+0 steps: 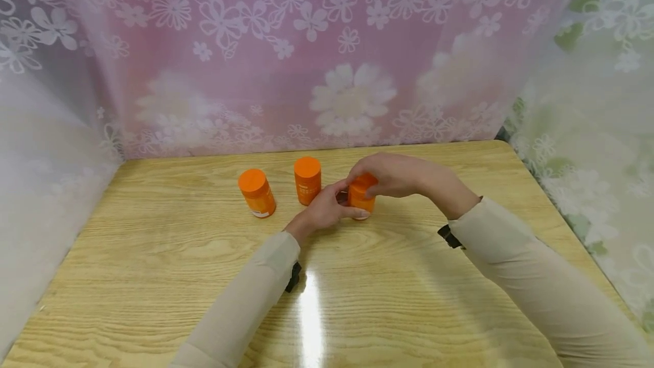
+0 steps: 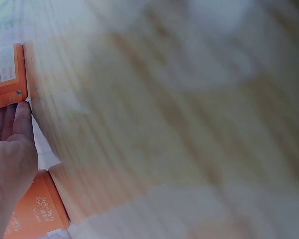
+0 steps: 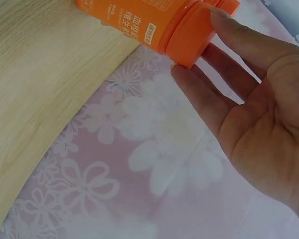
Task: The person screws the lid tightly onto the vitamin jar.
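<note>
An orange pill bottle [image 1: 361,202] with a round orange lid stands at the right of a row of three, held by both hands. Low on its body, my left hand [image 1: 328,209] grips it between thumb and fingers. From above, my right hand [image 1: 390,175] pinches its orange lid [image 3: 192,35], thumb on one side and fingertips on the other. White print shows on the bottle's body [image 3: 134,20] in the right wrist view. In the left wrist view, my left fingers [image 2: 22,122] touch the bottle [image 2: 9,74] beside its barcode label.
A second orange bottle [image 1: 307,182] stands just left of my left hand, and a third [image 1: 257,193] farther left. All are on a wood-grain table [image 1: 153,277]. Behind its far edge hangs a pink flowered curtain [image 1: 276,90]; pale curtains [image 1: 603,129] flank the sides.
</note>
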A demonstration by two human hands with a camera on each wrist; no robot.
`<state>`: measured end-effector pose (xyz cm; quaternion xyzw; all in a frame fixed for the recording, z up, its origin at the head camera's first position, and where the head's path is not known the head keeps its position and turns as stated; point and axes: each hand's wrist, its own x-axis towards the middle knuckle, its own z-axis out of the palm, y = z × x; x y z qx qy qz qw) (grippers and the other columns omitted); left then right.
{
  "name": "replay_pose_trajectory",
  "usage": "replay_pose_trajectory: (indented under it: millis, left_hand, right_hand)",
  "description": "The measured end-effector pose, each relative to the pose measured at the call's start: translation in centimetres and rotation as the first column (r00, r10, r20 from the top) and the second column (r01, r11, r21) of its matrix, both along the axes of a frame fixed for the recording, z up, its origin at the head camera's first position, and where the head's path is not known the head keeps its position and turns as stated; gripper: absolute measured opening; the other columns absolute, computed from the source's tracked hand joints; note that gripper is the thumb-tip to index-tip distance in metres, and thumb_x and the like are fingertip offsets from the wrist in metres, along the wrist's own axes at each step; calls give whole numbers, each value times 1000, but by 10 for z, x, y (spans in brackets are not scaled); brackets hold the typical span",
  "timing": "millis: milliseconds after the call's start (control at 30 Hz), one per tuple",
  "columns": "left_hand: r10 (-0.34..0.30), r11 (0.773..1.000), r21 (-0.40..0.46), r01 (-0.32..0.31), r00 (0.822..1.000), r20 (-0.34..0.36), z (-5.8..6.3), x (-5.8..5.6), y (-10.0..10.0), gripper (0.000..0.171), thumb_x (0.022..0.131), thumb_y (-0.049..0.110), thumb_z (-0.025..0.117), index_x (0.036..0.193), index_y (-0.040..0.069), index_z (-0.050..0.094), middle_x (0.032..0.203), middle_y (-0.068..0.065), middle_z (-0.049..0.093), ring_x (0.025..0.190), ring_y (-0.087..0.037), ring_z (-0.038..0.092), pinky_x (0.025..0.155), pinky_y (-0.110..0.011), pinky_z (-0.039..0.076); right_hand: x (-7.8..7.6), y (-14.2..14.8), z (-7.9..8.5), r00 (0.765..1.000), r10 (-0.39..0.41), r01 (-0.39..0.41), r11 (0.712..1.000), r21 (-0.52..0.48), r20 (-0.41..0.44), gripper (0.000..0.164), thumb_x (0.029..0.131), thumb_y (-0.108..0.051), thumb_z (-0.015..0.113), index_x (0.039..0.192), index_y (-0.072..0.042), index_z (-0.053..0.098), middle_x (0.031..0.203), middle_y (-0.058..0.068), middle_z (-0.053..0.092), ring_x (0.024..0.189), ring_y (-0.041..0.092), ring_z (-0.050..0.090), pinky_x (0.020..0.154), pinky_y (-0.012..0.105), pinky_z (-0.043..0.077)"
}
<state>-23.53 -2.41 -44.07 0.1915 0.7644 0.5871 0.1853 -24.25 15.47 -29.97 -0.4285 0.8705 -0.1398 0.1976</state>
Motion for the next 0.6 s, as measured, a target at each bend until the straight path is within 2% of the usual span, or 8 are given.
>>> replay_pose_trajectory:
  millis: [367,600]
  left_hand:
    - [0,1000,-2,0,1000,1,-1,-1,1,60,81,23,78,135,17,52,119,2,61,106,-13,59,92,-29,47]
    - [2,1000,5,-2,1000,10,0,-1,1,60,82,20,77,136,17,51,121,0,61,107,-15,58,94,-31,46]
  right_hand:
    - [4,-5,-1,996,-65,68,996,56,-64,36,88,-11,71,123,-7,64,116,5,63,104,23,57,93,41,46]
    - [10,-12,-1,986,-134,143,986,90,-100,34,89,-14,70,121,-5,64,113,7,63,102,24,57,91,41,47]
